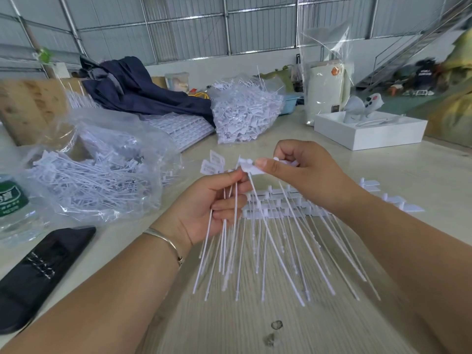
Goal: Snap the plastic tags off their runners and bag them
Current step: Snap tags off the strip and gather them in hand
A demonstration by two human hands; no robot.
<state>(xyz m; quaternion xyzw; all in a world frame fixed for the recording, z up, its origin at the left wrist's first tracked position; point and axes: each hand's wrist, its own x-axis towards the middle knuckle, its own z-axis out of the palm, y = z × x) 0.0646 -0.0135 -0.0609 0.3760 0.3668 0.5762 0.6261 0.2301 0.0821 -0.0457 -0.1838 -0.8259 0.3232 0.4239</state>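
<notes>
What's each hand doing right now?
Left hand: gripping a bundle of loose tags.
Right hand: pinching one tag's head.

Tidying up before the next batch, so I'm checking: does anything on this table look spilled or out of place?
A few loose tags lie scattered right of the runner, outside any bag. The open bag on the left sags, with tags poking out of its mouth. A dark cloth is dumped over the stacked runners behind. Nothing looks broken.

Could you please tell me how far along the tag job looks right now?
Done: the open bag at left already holds many loose tags. In hand: the left hand grips a bunch of snapped tags while the right hand pinches another. Left: a runner with tags attached lies on the table.
</notes>
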